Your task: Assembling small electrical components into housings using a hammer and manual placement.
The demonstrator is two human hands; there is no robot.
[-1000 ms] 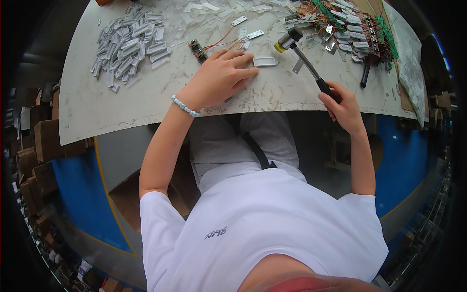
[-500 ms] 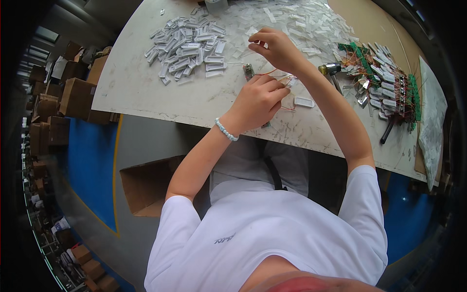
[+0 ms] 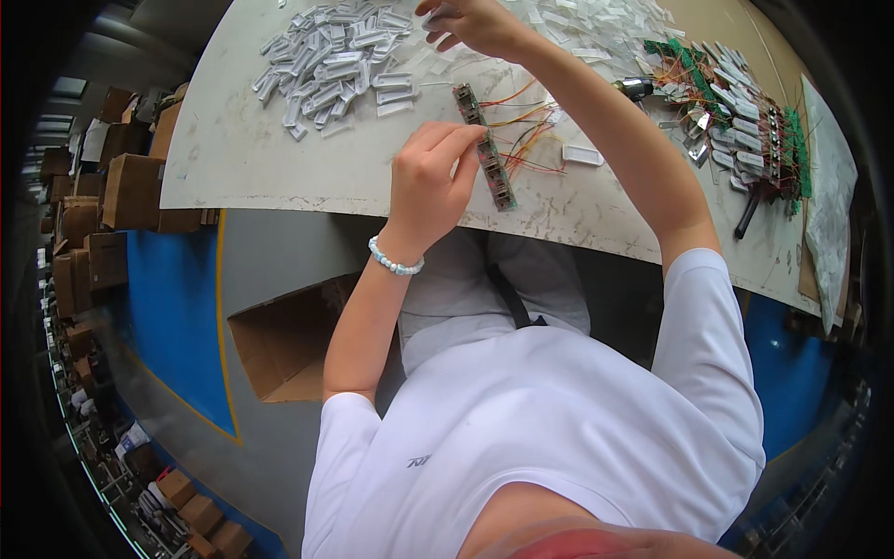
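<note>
A long narrow circuit board strip [image 3: 500, 183] with dark parts lies slanted near the table's front edge. Red, orange and yellow wires [image 3: 531, 140] fan out from its right side. My left hand [image 3: 433, 172], a beaded bracelet at its wrist, pinches the strip's left edge at mid-length. Farther off, between the two heaps, my right hand [image 3: 480, 28] is raised above the table with its fingers curled round a small pale plastic piece, mostly hidden. One white plastic case [image 3: 582, 155] lies alone to the right of the wires.
White plastic cases [image 3: 335, 65] are heaped at the far left, with clear plastic pieces [image 3: 577, 28] spread at the far middle. On the right lie a dark cylindrical tool [image 3: 635, 88] and wired green boards with white cases [image 3: 745, 140]. An open cardboard box [image 3: 289, 340] stands below the table.
My right hand has moved left and away from me, and a pale piece now shows in its fingers. My left hand has shifted left, uncovering the circuit board strip. The whole view has shifted slightly.
</note>
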